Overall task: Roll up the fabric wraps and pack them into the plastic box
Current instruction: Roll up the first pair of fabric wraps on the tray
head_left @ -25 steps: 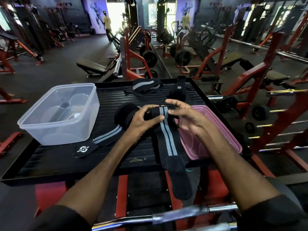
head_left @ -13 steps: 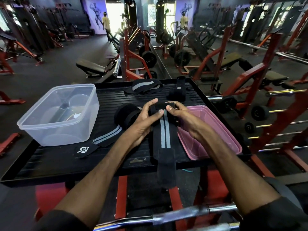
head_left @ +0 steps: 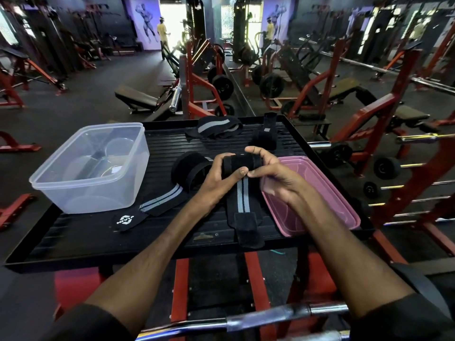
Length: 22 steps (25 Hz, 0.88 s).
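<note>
Centrally in the frame, both hands grip one fabric wrap at its rolled upper end. The left hand curls round the left end of the roll, and the right hand curls round the right end; the two thumb tips meet on the near face of the roll. The unrolled grey-striped tail of this wrap lies flat on the black tray, reaching the tray's near rim. A second wrap, partly rolled, lies just left of the left hand. A third wrap and a fourth wrap lie at the far side of the tray. The clear plastic box stands uncovered at the left of the tray, well apart from the held wrap. A pink lid lies at the right, beneath the right wrist.
</note>
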Tool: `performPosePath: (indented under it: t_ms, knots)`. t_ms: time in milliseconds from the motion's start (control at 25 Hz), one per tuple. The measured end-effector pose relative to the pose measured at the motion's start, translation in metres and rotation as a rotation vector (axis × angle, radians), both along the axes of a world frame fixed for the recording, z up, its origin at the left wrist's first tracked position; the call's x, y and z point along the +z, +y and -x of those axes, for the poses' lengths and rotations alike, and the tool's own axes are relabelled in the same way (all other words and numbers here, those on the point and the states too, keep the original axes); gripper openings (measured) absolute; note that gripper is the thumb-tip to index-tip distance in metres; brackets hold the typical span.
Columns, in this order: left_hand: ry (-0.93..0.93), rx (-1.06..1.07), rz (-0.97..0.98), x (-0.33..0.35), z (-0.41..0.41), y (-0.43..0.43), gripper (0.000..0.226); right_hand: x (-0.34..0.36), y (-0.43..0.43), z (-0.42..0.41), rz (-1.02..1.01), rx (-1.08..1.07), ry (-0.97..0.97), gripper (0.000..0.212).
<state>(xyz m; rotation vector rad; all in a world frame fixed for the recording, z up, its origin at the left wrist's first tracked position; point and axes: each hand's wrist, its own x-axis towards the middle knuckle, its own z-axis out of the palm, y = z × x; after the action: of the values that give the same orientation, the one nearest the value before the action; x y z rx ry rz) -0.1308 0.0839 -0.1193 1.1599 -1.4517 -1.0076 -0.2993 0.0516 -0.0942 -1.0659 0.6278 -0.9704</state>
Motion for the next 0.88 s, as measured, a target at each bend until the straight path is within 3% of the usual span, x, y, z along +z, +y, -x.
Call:
performPosePath:
  t_ms: [80, 200, 280, 400, 480, 560, 680, 800, 880]
  knots:
    - [0.004, 0.02, 0.056, -0.004, -0.006, -0.003, 0.048, 0.011, 0.002, 0.004, -0.121, 0.009, -0.106, 0.045]
    - [0.013, 0.014, 0.153, -0.001, -0.006, -0.001, 0.054, 0.011, 0.007, 0.006, -0.067, 0.004, 0.158, 0.015]
    - [0.004, 0.034, 0.218, 0.002, -0.008, 0.0, 0.057, 0.006, 0.007, 0.01, 0.001, 0.096, 0.347, 0.028]
    - [-0.031, -0.006, 0.244, 0.004, -0.013, -0.001, 0.061, 0.003, 0.0, 0.015, 0.039, 0.109, 0.364, 0.04]
    - [-0.043, -0.056, 0.117, 0.005, -0.014, -0.003, 0.063, 0.001, -0.002, 0.014, 0.066, -0.004, 0.291, 0.032]
    - [0.015, -0.156, -0.141, 0.012, -0.015, -0.001, 0.058, -0.003, -0.002, 0.012, 0.116, -0.08, 0.218, 0.029]
    - [0.054, -0.219, -0.392, 0.015, -0.02, -0.003, 0.056, -0.012, -0.002, 0.016, 0.163, -0.057, 0.172, 0.042]
    - [-0.039, -0.176, -0.316, 0.013, -0.017, 0.001, 0.048, -0.015, 0.002, 0.015, 0.166, 0.013, 0.105, 0.057]
    - [0.011, -0.109, -0.204, 0.008, -0.012, 0.007, 0.041, -0.016, 0.0, 0.012, 0.141, 0.027, 0.066, 0.066]
